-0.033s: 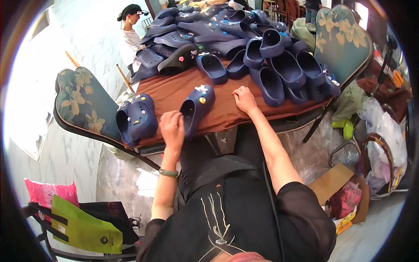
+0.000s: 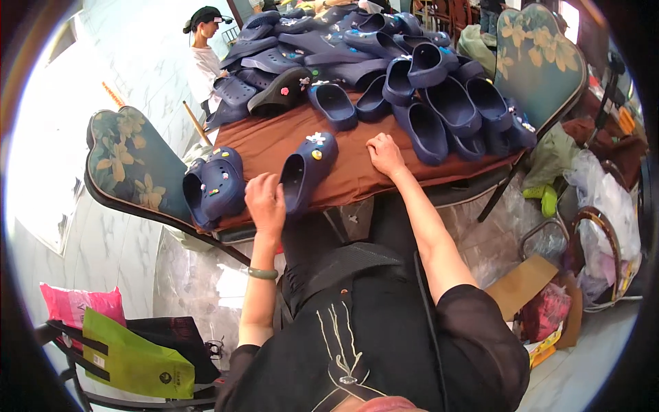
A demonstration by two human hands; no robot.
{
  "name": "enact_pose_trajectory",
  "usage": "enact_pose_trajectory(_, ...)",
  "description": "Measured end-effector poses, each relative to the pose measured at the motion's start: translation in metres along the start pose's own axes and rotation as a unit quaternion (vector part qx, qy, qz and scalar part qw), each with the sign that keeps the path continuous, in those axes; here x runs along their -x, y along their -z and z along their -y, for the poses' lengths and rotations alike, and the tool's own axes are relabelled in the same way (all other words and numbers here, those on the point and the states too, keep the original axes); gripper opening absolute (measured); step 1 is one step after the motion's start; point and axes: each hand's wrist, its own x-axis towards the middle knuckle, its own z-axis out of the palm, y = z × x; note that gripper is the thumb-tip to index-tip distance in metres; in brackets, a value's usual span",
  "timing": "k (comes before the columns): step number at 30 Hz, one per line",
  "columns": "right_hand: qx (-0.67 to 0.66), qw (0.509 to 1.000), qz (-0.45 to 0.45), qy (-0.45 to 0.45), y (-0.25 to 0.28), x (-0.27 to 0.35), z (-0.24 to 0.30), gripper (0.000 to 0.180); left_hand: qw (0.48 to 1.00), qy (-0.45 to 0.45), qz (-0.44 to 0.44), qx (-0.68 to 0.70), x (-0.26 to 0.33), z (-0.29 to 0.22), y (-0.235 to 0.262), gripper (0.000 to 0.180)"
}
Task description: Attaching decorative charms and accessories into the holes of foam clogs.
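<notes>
A navy clog [image 2: 309, 172] with white and yellow charms lies on the brown cloth [image 2: 268, 137], its open heel toward me. Beside that heel is my left hand [image 2: 266, 202], fingers curled in; whether something small is in them is hidden. My right hand [image 2: 386, 155] rests on the cloth to the right of this clog, fingers bent and together, with nothing visible in them. At the table's left corner sits a pair of navy clogs [image 2: 223, 184] with small colourful charms. A heap of navy clogs [image 2: 333, 106] covers the far side and reaches down the right.
Floral-backed chairs stand at the left [image 2: 134, 154] and right [image 2: 535, 65] of the table. Behind the left one is a person in a dark cap [image 2: 204, 58]. A green bag [image 2: 137, 353] hangs lower left; a cardboard box [image 2: 522, 285] and clear plastic [image 2: 594, 206] lie at right.
My left hand has shifted slightly left, away from the clog's heel. My right hand and the clogs look the same.
</notes>
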Motion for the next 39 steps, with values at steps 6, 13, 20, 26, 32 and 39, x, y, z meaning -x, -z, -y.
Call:
enact_pose_trajectory(6,0.0,1.0,0.003,0.008,-0.002,-0.003,-0.001,0.01,0.641,0.512,0.469,0.325,0.027,0.043,0.02,0.039)
enact_pose_trajectory(13,0.004,1.0,-0.015,0.011,0.0,0.003,-0.004,0.008,0.617,0.513,0.311,0.509,0.052,0.014,0.0,0.031)
enact_pose_trajectory(20,0.03,0.999,-0.018,0.013,0.001,0.004,0.001,0.008,0.515,0.428,0.26,0.695,-0.083,-0.035,-0.098,0.038)
enact_pose_trajectory(26,0.013,0.999,-0.011,0.043,-0.006,-0.001,0.006,0.009,0.635,0.452,0.307,0.546,-0.11,-0.068,-0.133,0.045)
enact_pose_trajectory(32,0.011,0.997,0.007,0.08,0.004,-0.004,-0.005,0.011,0.732,0.278,0.372,0.498,-0.059,-0.029,-0.083,0.031)
enact_pose_trajectory(39,0.017,0.999,0.034,0.027,0.003,-0.001,0.005,0.011,0.914,0.14,0.206,-0.32,-0.036,0.121,0.055,0.058)
